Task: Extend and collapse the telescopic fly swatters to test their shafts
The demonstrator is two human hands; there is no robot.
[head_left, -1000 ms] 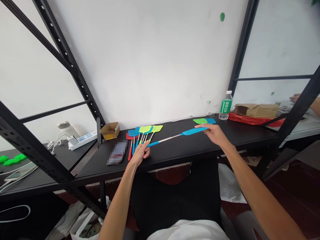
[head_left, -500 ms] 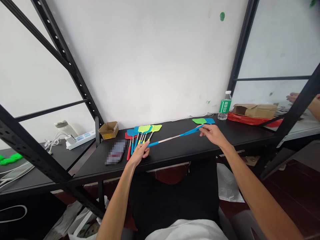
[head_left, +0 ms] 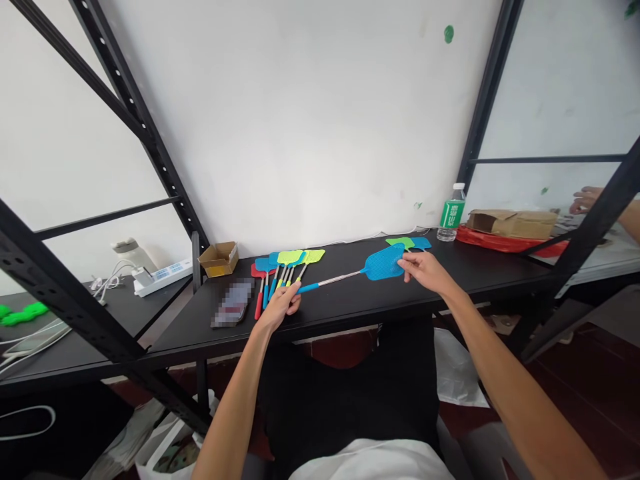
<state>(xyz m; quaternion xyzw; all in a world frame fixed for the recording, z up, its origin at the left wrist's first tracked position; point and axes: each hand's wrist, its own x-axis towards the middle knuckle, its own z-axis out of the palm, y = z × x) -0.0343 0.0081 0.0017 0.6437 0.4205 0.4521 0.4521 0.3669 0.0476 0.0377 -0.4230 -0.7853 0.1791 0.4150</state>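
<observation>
Blue swatter (head_left: pixel 373 267): textured paddle (head_left: pixel 385 262), silvery shaft (head_left: pixel 340 278). Left hand (head_left: pixel 281 307) grips blue handle (head_left: pixel 309 288); right hand (head_left: pixel 425 270) pinches paddle edge. Green bottle label (head_left: pixel 451 214): white characters, too small to read.

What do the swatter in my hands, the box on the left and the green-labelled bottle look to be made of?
Swatter head: seemingly matte plastic, evenly blue and finely textured; its shaft: perhaps smooth metal, given the silvery look. Box: probably dull cardboard, brown with thin walls. Bottle: likely clear, glossy plastic, see-through near the base.
</observation>
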